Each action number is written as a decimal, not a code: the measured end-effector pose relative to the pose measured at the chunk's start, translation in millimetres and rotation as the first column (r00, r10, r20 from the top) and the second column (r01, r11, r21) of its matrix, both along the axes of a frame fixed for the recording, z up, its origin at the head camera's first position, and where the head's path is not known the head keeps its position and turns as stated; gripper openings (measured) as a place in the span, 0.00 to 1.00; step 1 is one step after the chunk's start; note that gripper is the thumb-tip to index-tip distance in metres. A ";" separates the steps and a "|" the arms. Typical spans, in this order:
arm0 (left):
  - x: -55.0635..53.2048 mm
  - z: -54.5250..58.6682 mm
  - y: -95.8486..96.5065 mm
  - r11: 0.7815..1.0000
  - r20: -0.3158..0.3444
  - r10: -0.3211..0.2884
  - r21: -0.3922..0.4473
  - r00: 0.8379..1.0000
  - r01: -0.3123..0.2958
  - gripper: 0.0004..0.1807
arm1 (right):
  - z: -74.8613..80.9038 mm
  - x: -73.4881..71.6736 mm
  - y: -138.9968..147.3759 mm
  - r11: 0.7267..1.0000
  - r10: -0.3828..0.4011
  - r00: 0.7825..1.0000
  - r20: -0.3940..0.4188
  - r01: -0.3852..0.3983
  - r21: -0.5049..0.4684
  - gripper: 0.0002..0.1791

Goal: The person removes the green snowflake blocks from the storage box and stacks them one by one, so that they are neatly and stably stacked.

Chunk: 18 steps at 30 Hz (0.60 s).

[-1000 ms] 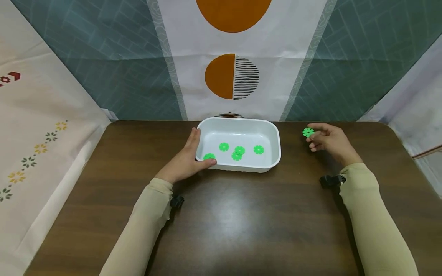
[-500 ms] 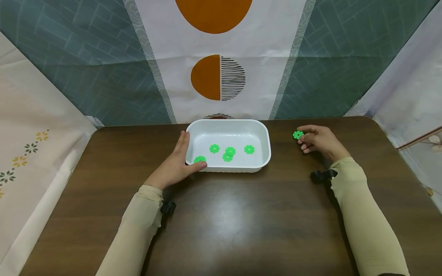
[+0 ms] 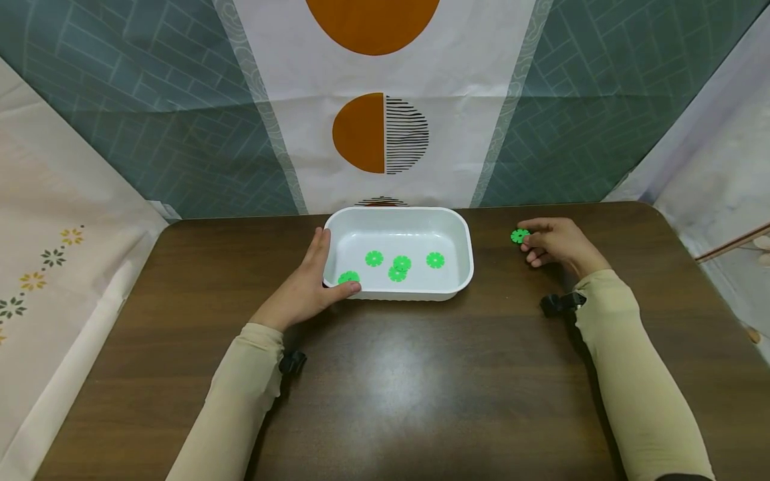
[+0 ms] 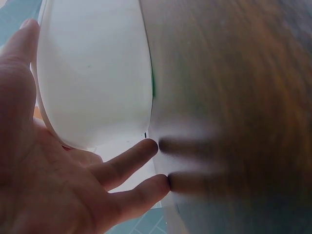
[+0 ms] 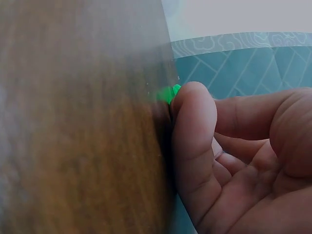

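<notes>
A white rectangular plastic tray (image 3: pixel 415 294) stands near the far edge of the table. Several green notched, flower-shaped discs (image 3: pixel 374 258) lie inside it, two of them overlapping. My left hand (image 3: pixel 303 290) rests against the tray's left end, thumb along the front rim and fingers straight beside the left wall. In the left wrist view, two fingertips (image 4: pixel 152 145) reach the tabletop beside the tray (image 4: pixel 97 73). Right of the tray, my right hand (image 3: pixel 559 246) pinches another green disc (image 3: pixel 519 236) at the table surface. Only a sliver of that disc (image 5: pixel 175 91) shows in the right wrist view.
The brown wooden table (image 3: pixel 385 401) has rounded far corners. Behind it hangs a teal and white cloth (image 3: pixel 457 147) with orange circles. Pale patterned cloths (image 3: pixel 78 321) hang at the left and right sides. Black straps with small devices (image 3: pixel 293 362) sit on both wrists.
The head view has swung a little to the right, then steadied. Both hands keep their places, the left at the tray and the right on its disc.
</notes>
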<state>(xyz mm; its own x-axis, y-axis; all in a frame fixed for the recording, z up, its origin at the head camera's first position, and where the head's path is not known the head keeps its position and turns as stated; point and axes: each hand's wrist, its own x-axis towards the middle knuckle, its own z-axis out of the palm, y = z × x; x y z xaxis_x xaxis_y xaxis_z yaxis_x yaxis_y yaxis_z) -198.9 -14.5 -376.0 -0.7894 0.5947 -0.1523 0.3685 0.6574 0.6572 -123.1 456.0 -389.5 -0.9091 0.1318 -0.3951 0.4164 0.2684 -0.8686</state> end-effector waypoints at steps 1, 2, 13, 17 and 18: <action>0.1 0.0 -0.1 1.000 0.000 0.000 -0.002 1.000 0.000 0.65 | 0.4 -0.1 -0.3 1.000 0.000 1.000 0.003 0.000 0.003 0.29; 0.2 0.0 0.0 1.000 0.001 -0.001 -0.001 1.000 0.001 0.65 | 0.7 -0.2 -0.6 1.000 -0.001 1.000 0.007 0.001 0.005 0.29; 0.2 -0.4 -1.0 1.000 0.009 -0.003 -0.001 1.000 0.003 0.66 | 0.7 0.3 1.1 1.000 0.005 1.000 0.014 -0.005 0.015 0.34; -0.2 -0.4 -1.3 1.000 0.005 -0.003 -0.002 1.000 0.003 0.66 | 1.8 0.4 1.7 1.000 0.011 1.000 0.013 -0.012 0.006 0.34; -0.2 -0.3 -1.3 1.000 0.004 -0.003 -0.002 1.000 0.003 0.66 | 1.9 0.4 2.0 1.000 0.012 1.000 0.014 -0.012 0.005 0.34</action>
